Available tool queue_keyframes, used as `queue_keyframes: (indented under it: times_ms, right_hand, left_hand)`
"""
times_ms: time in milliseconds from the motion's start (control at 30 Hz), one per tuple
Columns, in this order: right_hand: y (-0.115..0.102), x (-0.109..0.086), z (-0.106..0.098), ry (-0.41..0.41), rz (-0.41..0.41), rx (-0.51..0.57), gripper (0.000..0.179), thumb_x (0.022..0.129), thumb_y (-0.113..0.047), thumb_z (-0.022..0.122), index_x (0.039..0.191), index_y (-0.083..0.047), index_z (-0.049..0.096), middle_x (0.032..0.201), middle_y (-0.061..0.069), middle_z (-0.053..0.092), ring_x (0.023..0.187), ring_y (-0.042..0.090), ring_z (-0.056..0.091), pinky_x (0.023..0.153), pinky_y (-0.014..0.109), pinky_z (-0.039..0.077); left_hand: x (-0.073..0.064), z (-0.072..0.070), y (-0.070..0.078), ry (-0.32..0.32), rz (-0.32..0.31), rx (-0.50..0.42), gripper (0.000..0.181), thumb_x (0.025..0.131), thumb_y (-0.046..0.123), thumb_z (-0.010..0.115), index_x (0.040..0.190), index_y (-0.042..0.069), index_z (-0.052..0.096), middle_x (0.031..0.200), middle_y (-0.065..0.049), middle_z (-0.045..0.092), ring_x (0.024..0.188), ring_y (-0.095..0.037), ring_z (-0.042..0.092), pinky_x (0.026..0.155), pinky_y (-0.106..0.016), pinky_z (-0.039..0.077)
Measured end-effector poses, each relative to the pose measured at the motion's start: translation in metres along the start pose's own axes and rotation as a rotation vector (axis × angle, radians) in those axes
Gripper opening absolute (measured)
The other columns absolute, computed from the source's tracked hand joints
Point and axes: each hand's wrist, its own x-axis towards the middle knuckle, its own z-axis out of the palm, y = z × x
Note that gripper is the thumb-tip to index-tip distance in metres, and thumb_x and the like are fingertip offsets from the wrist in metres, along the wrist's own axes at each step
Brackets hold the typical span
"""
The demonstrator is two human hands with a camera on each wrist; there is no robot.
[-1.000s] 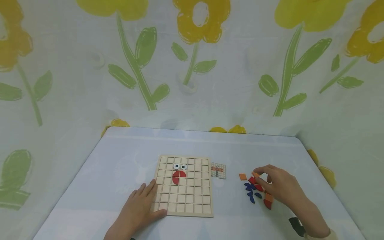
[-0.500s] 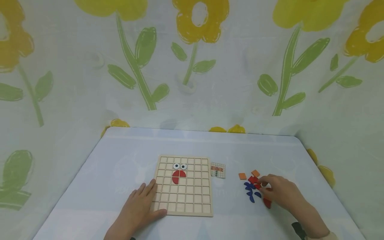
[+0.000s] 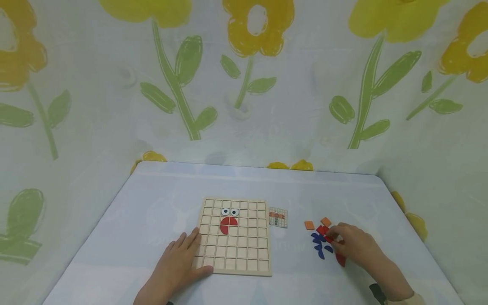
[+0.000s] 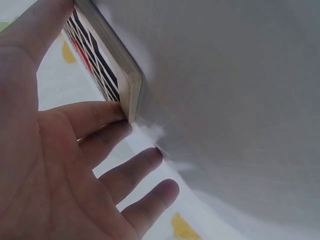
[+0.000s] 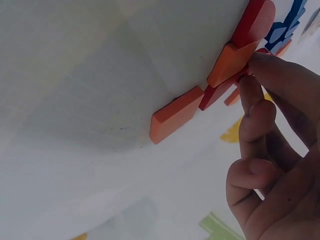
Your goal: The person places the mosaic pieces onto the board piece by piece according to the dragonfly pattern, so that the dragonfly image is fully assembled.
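1. The step in hand seems to be picking out a piece: the right hand (image 3: 356, 246) has thumb and forefinger drawn into a narrow pinch on a red piece (image 3: 328, 239); how firm the hold is cannot be told.
2. That piece is near blue segments (image 3: 321, 255) and orange squares (image 3: 309, 225), on the desk (image 3: 171, 190) to the right of the gridded wooden board (image 3: 242, 241).
3. The left hand (image 3: 173, 264) has its fingers fairly straight and spread, touching the board's near left corner, curled round nothing, apparently to steady it.
4. On the board are two round eye pieces (image 3: 225, 211) and, just below, three red quarter-circles (image 3: 224, 230); a pattern card (image 3: 278, 217) lies just beside its right edge.
5. The next move probably calls for lifting the red piece without dragging its neighbours, then checking its shape against the card.
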Motion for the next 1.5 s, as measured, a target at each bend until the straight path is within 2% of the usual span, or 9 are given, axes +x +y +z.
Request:
queue_keyframes:
  times_ms: [200,300,400,567,800,1133,1500]
  right_hand:
    - [-0.0003,0.0011,0.0027,0.004,0.002,-0.006,0.019,0.083,-0.005,0.080,0.092,-0.022,0.075,0.102,0.001,0.069,0.090,0.021,0.064,0.079,0.048,0.061]
    - [0.0005,0.0021,0.0036,-0.014,0.005,0.008,0.020,0.083,-0.006,0.081,0.092,-0.021,0.075,0.102,0.001,0.069,0.087,0.020,0.064,0.077,0.045,0.061]
    - [0.0019,0.0028,0.0034,-0.021,0.012,0.012,0.020,0.082,-0.011,0.084,0.098,-0.018,0.075,0.098,-0.001,0.069,0.084,0.017,0.063,0.074,0.042,0.062]
    - [0.0044,0.0029,0.0030,-0.022,0.035,0.005,0.033,0.081,-0.025,0.086,0.110,-0.013,0.075,0.089,-0.004,0.068,0.081,0.014,0.061,0.072,0.039,0.061]
    - [0.0054,0.0026,0.0000,-0.016,0.061,0.007,0.033,0.081,-0.031,0.086,0.105,-0.011,0.076,0.086,-0.004,0.068,0.078,0.015,0.061,0.069,0.039,0.060]
    - [0.0077,0.0034,0.0013,-0.021,0.043,-0.002,0.029,0.081,-0.030,0.086,0.101,-0.012,0.076,0.084,-0.005,0.068,0.077,0.014,0.061,0.071,0.041,0.060]
    - [0.0091,0.0047,0.0048,-0.017,0.020,-0.010,0.026,0.080,-0.027,0.087,0.100,-0.013,0.076,0.081,-0.006,0.065,0.074,0.013,0.058,0.069,0.036,0.059]
  left_hand:
    - [0.0003,-0.0013,0.0004,-0.008,-0.004,0.001,0.101,0.080,0.064,0.075,0.149,-0.003,0.046,0.160,-0.017,0.037,0.143,-0.048,0.035,0.114,-0.066,0.031]
    - [-0.0001,-0.0018,0.0009,-0.010,-0.005,-0.001,0.101,0.080,0.063,0.075,0.149,-0.004,0.046,0.160,-0.017,0.037,0.143,-0.048,0.035,0.113,-0.066,0.031]
    - [-0.0004,-0.0018,0.0009,-0.007,-0.003,0.000,0.101,0.080,0.063,0.076,0.149,-0.004,0.046,0.160,-0.017,0.037,0.143,-0.048,0.036,0.113,-0.066,0.031]
    - [-0.0004,-0.0011,0.0003,-0.002,-0.002,0.005,0.101,0.080,0.063,0.076,0.149,-0.004,0.046,0.160,-0.016,0.037,0.142,-0.048,0.036,0.113,-0.065,0.032]
    - [0.0003,-0.0002,-0.0004,0.001,-0.001,0.009,0.101,0.079,0.064,0.075,0.149,-0.003,0.046,0.160,-0.016,0.037,0.143,-0.047,0.036,0.113,-0.065,0.032]
    - [-0.0004,-0.0011,0.0006,0.003,-0.003,0.002,0.100,0.080,0.063,0.076,0.149,-0.004,0.046,0.160,-0.016,0.038,0.142,-0.048,0.036,0.113,-0.065,0.032]
    - [-0.0007,-0.0010,0.0012,0.005,0.001,0.005,0.100,0.080,0.062,0.076,0.148,-0.004,0.047,0.159,-0.017,0.038,0.142,-0.048,0.037,0.112,-0.065,0.033]
